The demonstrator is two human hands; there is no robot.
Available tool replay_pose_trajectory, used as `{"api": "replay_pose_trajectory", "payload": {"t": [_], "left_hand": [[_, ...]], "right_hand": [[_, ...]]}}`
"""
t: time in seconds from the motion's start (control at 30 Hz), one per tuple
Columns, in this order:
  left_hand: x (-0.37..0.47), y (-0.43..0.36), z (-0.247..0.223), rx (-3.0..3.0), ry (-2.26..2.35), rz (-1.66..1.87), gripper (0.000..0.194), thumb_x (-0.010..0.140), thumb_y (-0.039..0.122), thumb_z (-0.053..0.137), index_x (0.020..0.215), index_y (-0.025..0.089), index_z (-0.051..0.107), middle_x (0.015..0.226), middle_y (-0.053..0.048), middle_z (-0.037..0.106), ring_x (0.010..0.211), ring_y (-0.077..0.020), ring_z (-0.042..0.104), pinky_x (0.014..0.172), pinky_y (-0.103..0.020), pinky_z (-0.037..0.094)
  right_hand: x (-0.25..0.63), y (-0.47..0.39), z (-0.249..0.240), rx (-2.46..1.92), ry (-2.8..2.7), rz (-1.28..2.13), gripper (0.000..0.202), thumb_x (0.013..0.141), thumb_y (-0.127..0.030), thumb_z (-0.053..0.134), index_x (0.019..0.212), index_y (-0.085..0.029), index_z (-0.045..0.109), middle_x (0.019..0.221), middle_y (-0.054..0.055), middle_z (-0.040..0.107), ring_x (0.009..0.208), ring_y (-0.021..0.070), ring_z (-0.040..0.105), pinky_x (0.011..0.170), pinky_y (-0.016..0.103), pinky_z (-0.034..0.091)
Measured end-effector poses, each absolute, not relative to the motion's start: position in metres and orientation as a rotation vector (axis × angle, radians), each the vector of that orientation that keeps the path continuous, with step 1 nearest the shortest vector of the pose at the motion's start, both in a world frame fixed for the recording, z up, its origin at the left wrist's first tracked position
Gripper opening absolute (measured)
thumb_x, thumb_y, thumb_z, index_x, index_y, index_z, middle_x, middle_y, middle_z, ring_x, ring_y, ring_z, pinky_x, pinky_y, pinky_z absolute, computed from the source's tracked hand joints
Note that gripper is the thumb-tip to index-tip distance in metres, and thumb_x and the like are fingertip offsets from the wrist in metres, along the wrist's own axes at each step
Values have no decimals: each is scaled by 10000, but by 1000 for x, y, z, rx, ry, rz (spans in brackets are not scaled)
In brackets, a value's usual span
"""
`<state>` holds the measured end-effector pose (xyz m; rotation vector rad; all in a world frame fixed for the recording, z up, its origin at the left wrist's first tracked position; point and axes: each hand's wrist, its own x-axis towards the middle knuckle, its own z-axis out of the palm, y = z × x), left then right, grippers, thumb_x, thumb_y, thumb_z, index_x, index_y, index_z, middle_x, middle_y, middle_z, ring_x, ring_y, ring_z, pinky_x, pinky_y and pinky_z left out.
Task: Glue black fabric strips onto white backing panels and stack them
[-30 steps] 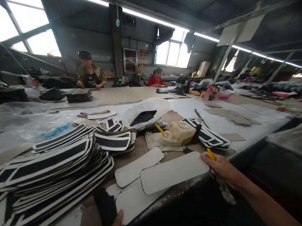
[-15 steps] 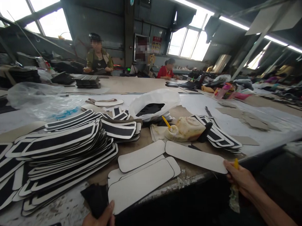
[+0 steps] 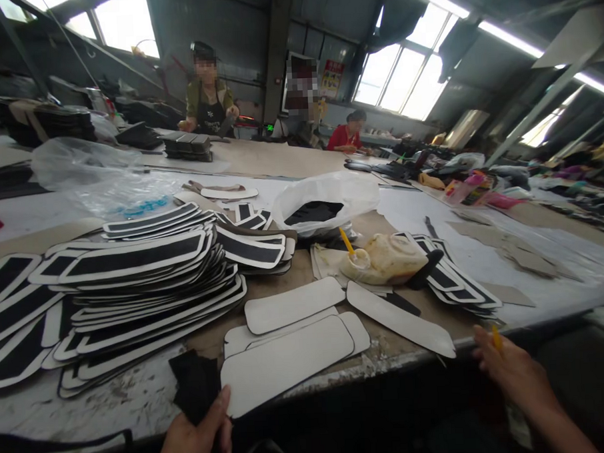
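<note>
My left hand [image 3: 198, 435] is closed on some black fabric pieces [image 3: 195, 385] at the front edge of the table, its thumb by the corner of a white panel [image 3: 288, 367]. That panel lies on several others. Another white panel [image 3: 401, 319] rests at the right, its end near the table edge. Just right of that end is my right hand [image 3: 511, 371], holding a yellow stick [image 3: 496, 339] against the palm, fingertips off the panel. Behind the panels sits a stained glue container [image 3: 383, 257] with a yellow handle in its mouth.
Tall piles of black panels with white borders [image 3: 133, 260] fill the left, with more [image 3: 459, 280] at the right. A white plastic bag [image 3: 331, 198] holds black pieces. Two people [image 3: 209, 103] work across the table.
My right hand has let go of the right white panel and moved away to the right. The panel now lies on the table. My left hand still grips the black fabric. The view has shifted slightly.
</note>
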<state>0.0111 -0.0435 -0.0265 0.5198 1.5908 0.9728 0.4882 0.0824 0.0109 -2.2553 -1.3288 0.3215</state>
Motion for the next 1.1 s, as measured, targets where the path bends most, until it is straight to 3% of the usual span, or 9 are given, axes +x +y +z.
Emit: {"api": "replay_pose_trajectory", "payload": {"t": [0.13, 0.27, 0.33, 0.43, 0.53, 0.67, 0.77, 1.0, 1.1], "left_hand": [[8, -45, -23, 471, 1555, 978, 531, 618, 614, 563, 359, 172, 425, 304, 10, 412, 297, -121, 414, 369, -230, 268], [9, -45, -13, 522, 1555, 1011, 461, 652, 552, 551, 414, 173, 441, 340, 28, 423, 317, -110, 410, 381, -226, 282], [10, -45, -8, 544, 1555, 1014, 441, 681, 521, 530, 424, 175, 439, 361, 33, 427, 333, -105, 412, 387, -222, 269], [10, -45, -4, 565, 1564, 942, 437, 714, 499, 496, 427, 171, 454, 381, 19, 445, 370, -103, 412, 419, -226, 270], [8, -46, -3, 583, 1548, 895, 457, 729, 494, 470, 410, 168, 462, 387, 10, 448, 402, -100, 405, 463, -230, 293], [3, -47, -6, 624, 1515, 867, 467, 770, 470, 407, 412, 174, 455, 405, 11, 438, 441, -106, 404, 504, -239, 306], [1, -48, -8, 673, 1497, 861, 465, 792, 442, 361, 415, 183, 446, 397, 9, 431, 446, -113, 403, 521, -251, 311], [1, -46, -8, 667, 1485, 875, 467, 786, 445, 380, 405, 183, 438, 387, 9, 436, 419, -103, 394, 507, -242, 307], [2, -45, -13, 682, 1504, 858, 491, 787, 463, 383, 392, 180, 446, 361, 1, 437, 399, -103, 382, 477, -239, 287]], "right_hand": [[454, 76, 49, -2298, -1331, 402, 374, 792, -560, 412, 623, -261, 561, 607, 109, 631, 513, 191, 594, 620, 362, 455], [376, 64, 84, -2045, -1427, 390, 491, 821, -621, 265, 761, -273, 607, 801, 130, 642, 684, 198, 596, 633, 340, 446], [331, 57, 89, -1859, -1501, 471, 516, 818, -627, 272, 730, -238, 600, 731, 96, 610, 589, 178, 551, 540, 312, 432], [264, 48, 80, -1423, -1465, 868, 487, 835, -591, 309, 678, -203, 559, 681, 37, 552, 453, 107, 455, 416, 243, 379], [209, 41, 61, -1157, -1408, 1266, 387, 833, -526, 418, 711, -184, 553, 716, 13, 538, 480, 92, 489, 440, 222, 407], [170, 36, 41, -1186, -1359, 1592, 279, 767, -445, 580, 746, -173, 519, 607, -25, 542, 474, 95, 511, 475, 215, 421], [173, 38, 32, -1341, -1454, 1526, 269, 779, -434, 564, 739, -174, 506, 524, -39, 536, 464, 103, 517, 505, 219, 415], [222, 55, 45, -1644, -1647, 851, 241, 787, -419, 545, 703, -194, 521, 506, -41, 504, 500, 125, 504, 526, 232, 390], [210, 45, 50, -1555, -1642, 898, 241, 796, -413, 531, 691, -197, 519, 525, -35, 506, 506, 127, 509, 521, 233, 400]]}}
